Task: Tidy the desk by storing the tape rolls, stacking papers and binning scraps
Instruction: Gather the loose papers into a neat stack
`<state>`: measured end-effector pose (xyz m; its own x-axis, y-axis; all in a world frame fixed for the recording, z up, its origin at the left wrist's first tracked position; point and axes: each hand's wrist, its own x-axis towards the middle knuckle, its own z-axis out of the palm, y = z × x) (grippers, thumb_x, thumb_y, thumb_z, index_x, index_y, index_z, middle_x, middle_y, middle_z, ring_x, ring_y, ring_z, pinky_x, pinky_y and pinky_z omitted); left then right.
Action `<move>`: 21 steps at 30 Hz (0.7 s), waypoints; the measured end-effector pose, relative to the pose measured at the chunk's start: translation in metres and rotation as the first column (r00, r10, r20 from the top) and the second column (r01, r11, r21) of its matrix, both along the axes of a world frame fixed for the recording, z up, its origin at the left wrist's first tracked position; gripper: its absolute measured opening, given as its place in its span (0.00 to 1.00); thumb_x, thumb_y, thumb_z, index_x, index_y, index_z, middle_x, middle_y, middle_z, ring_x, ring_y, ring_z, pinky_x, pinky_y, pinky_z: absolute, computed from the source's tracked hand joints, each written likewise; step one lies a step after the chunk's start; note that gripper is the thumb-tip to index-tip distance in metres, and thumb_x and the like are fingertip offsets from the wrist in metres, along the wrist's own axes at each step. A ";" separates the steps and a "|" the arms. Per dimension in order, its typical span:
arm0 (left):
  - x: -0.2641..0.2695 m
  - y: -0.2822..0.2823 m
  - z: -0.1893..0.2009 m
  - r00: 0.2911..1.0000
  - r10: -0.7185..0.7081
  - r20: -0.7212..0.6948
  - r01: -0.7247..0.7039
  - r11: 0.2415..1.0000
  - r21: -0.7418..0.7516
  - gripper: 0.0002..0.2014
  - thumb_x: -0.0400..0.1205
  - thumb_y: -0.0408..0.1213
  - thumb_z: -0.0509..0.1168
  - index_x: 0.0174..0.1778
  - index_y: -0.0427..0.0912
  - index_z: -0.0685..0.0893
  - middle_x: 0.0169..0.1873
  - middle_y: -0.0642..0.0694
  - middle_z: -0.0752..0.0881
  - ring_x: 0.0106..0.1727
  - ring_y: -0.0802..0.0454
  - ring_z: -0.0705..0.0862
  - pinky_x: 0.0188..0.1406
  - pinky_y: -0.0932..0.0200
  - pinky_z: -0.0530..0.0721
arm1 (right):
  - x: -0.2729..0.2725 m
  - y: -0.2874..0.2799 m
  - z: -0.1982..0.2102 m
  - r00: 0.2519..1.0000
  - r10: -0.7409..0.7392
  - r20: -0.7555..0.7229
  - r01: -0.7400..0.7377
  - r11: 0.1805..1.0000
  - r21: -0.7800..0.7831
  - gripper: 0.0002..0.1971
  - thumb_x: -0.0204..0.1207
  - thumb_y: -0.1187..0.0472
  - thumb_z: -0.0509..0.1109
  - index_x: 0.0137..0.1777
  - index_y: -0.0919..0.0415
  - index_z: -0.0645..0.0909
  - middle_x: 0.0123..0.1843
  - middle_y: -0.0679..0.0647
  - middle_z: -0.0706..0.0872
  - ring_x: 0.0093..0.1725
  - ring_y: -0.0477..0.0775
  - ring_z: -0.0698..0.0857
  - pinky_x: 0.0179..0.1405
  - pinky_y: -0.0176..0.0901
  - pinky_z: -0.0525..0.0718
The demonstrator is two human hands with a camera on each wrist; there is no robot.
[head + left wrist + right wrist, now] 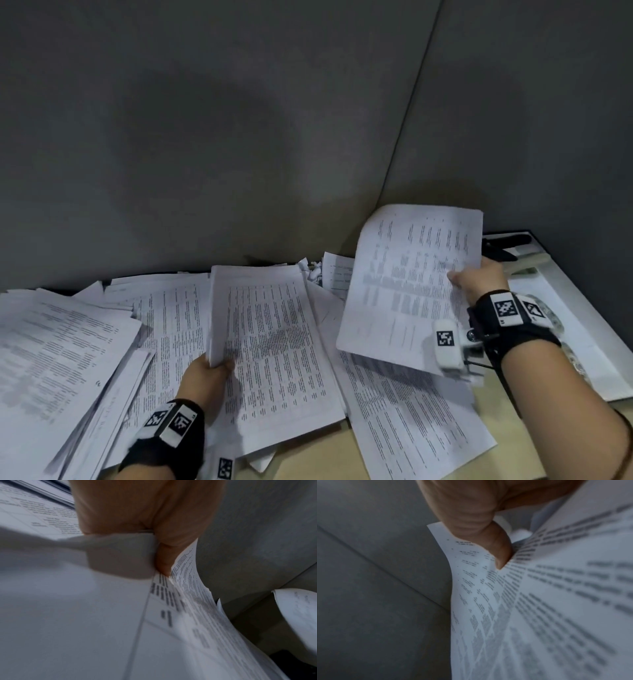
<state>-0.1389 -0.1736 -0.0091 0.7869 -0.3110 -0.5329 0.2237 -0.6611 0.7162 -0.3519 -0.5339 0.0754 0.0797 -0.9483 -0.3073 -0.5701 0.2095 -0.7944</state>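
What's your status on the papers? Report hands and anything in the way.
Left hand grips a stack low over the desk. Right hand pinches a raised sheet. Loose papers spread all over; scraps at the back wall.

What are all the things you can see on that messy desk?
Held stack of papers: one bundle, white with black print, middle of the desk, lifted at its near-left corner.
Held sheet: one, white with print, raised above the desk on the right.
Loose papers: many, white, spread across the desk.
Paper scraps: a few, white, crumpled at the back by the wall.
Dark tool: one, black, far right corner; too small to identify.
Desk: one, tan, under it all.
Wall: grey, behind.
Left hand: grips the stack.
Right hand: pinches the sheet.
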 end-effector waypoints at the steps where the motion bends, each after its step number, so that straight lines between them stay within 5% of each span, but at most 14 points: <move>1: 0.000 0.001 0.005 1.000 -0.002 -0.027 0.002 1.000 -0.018 0.07 0.84 0.35 0.62 0.53 0.36 0.81 0.35 0.34 0.83 0.33 0.40 0.83 0.27 0.54 0.81 | 0.002 0.006 0.006 0.997 0.019 0.072 -0.022 0.999 0.038 0.22 0.73 0.76 0.69 0.67 0.67 0.79 0.58 0.60 0.85 0.57 0.63 0.85 0.58 0.49 0.81; 5: -0.002 0.000 0.026 0.996 -0.045 -0.078 0.038 0.996 -0.084 0.08 0.84 0.38 0.62 0.50 0.35 0.78 0.36 0.35 0.81 0.31 0.41 0.81 0.23 0.57 0.78 | 0.028 0.051 0.011 0.940 0.198 0.278 -0.249 0.955 0.163 0.18 0.73 0.81 0.67 0.62 0.72 0.79 0.52 0.62 0.85 0.37 0.53 0.86 0.34 0.34 0.85; 8: 0.000 0.001 0.036 0.994 -0.066 -0.092 0.052 0.988 -0.142 0.09 0.82 0.38 0.65 0.45 0.34 0.80 0.30 0.40 0.82 0.28 0.45 0.81 0.26 0.57 0.78 | 0.055 0.083 -0.010 0.906 0.352 0.235 -0.402 0.888 0.222 0.17 0.70 0.77 0.73 0.60 0.72 0.82 0.55 0.62 0.87 0.50 0.59 0.87 0.56 0.53 0.85; 12: 0.003 0.006 0.049 0.986 -0.112 -0.123 0.083 0.971 -0.225 0.10 0.81 0.33 0.64 0.49 0.28 0.84 0.32 0.41 0.91 0.33 0.45 0.89 0.35 0.54 0.85 | 0.076 0.119 -0.025 0.839 0.447 0.312 -0.539 0.766 0.351 0.19 0.71 0.70 0.76 0.62 0.63 0.83 0.57 0.55 0.89 0.56 0.54 0.87 0.64 0.49 0.81; 15: -0.001 0.012 0.064 0.987 -0.051 -0.155 -0.003 0.943 -0.332 0.14 0.80 0.36 0.63 0.47 0.25 0.82 0.29 0.41 0.87 0.29 0.49 0.87 0.28 0.62 0.81 | 0.083 0.129 -0.027 0.818 0.464 0.340 -0.570 0.734 0.370 0.16 0.71 0.71 0.76 0.59 0.65 0.83 0.58 0.58 0.89 0.56 0.54 0.87 0.68 0.50 0.79; 17: -0.001 0.015 0.070 0.978 0.040 -0.202 -0.120 0.908 -0.401 0.23 0.77 0.47 0.61 0.51 0.26 0.78 0.35 0.43 0.81 0.44 0.39 0.86 0.46 0.56 0.83 | 0.088 0.138 -0.026 0.804 0.488 0.338 -0.590 0.725 0.356 0.15 0.71 0.71 0.75 0.58 0.66 0.84 0.57 0.59 0.89 0.55 0.54 0.88 0.64 0.49 0.82; 19: 0.000 0.017 0.071 0.957 0.120 -0.265 -0.241 0.836 -0.493 0.26 0.84 0.52 0.55 0.64 0.32 0.78 0.54 0.44 0.82 0.67 0.37 0.78 0.70 0.46 0.71 | 0.095 0.149 -0.022 0.786 0.511 0.348 -0.612 0.723 0.320 0.15 0.72 0.71 0.74 0.59 0.66 0.84 0.58 0.57 0.89 0.50 0.49 0.88 0.52 0.40 0.84; 21: 0.000 0.019 0.070 0.976 0.097 -0.195 -0.188 0.826 -0.531 0.24 0.82 0.54 0.62 0.66 0.41 0.80 0.62 0.45 0.84 0.63 0.46 0.83 0.67 0.47 0.76 | 0.104 0.164 -0.017 0.772 0.524 0.359 -0.623 0.734 0.270 0.15 0.76 0.69 0.72 0.63 0.66 0.82 0.59 0.56 0.87 0.50 0.48 0.87 0.50 0.37 0.82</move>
